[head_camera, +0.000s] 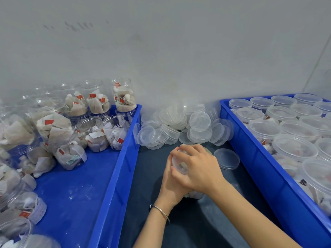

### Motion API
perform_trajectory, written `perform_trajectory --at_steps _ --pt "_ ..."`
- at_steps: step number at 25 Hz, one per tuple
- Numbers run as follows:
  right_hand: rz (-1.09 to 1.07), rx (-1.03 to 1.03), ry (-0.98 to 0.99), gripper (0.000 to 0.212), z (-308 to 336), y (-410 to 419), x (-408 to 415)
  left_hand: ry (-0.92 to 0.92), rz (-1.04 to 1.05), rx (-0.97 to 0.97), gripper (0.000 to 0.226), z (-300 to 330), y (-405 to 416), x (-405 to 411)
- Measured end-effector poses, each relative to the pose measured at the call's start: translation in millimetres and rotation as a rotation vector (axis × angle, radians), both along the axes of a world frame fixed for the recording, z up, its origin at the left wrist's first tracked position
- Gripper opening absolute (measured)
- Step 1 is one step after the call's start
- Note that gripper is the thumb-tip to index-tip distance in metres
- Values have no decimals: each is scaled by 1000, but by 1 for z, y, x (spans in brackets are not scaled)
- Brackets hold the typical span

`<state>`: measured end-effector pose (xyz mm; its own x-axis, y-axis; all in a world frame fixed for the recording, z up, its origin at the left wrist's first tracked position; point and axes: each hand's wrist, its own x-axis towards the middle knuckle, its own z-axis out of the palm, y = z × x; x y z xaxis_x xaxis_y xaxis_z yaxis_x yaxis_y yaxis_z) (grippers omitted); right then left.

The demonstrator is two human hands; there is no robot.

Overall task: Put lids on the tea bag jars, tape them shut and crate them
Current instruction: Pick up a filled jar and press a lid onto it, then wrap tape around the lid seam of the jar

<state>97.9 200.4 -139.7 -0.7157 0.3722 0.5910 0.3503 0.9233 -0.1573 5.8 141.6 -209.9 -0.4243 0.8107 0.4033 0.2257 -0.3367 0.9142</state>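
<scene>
A clear tea bag jar [194, 195] stands on the dark table between two crates, mostly hidden by my hands. My right hand [197, 167] lies over its clear lid [180, 164], fingers curled round the rim. My left hand [172, 187] grips the jar's side underneath. A loose lid [226, 158] lies flat just right of the jar. A heap of clear lids [184, 124] is piled at the wall behind.
The blue crate on the left [114, 176] holds several open jars of tea bags [71, 154]. The blue crate on the right [250, 158] holds several lidded jars [294, 146]. A grey wall closes the back.
</scene>
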Motion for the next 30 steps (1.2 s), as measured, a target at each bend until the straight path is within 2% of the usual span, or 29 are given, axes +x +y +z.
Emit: perform_trajectory --at_steps 1,2,3,5,6,7,8,9,11,13,16,18,20,22,23,25,27,30 --pt "6 -17 10 40 0 1 -2 157 51 -104 49 0 1 0" --pt "45 -99 23 43 1 5 -3 176 127 -183 76 -1 -3 6" --pt "124 -285 39 46 4 12 -1 73 195 -186 88 -3 -5 8" --pt "308 -865 206 41 7 31 2 28 224 -136 93 -4 -11 11" --pt "264 -957 284 36 1 44 6 18 261 -125 95 4 -13 13" --pt "137 -861 242 34 -9 56 12 -6 229 -117 96 5 -14 14" --pt "-2 -723 85 39 -21 65 18 -54 193 -98 95 8 -14 15" --pt "-68 -597 -110 44 -36 70 24 -58 177 -104 94 9 -14 15" --pt "-70 -442 -442 45 -61 73 34 -50 165 -85 93 9 -13 14" --pt "-89 -326 -498 42 -70 72 40 -49 139 -113 95 11 -14 16" --pt "-90 -259 -489 38 -61 74 36 -23 103 -163 105 11 -16 10" --pt "-49 -369 -368 27 -46 72 28 -15 63 -209 119 17 -23 4" --pt "-8 -694 -3 17 -22 66 21 5 51 -238 131 26 -28 -4" --pt "43 -1021 379 33 2 59 17 42 61 -229 129 46 -30 -7" --pt "76 -1075 494 35 11 57 18 35 74 -199 120 59 -29 -6" --pt "148 -991 567 36 29 48 22 -8 128 -136 98 87 -21 -1" --pt "197 -718 466 38 45 32 26 -11 163 -132 79 109 -11 6" --pt "184 -397 317 39 53 17 29 84 155 -187 73 124 -6 16"
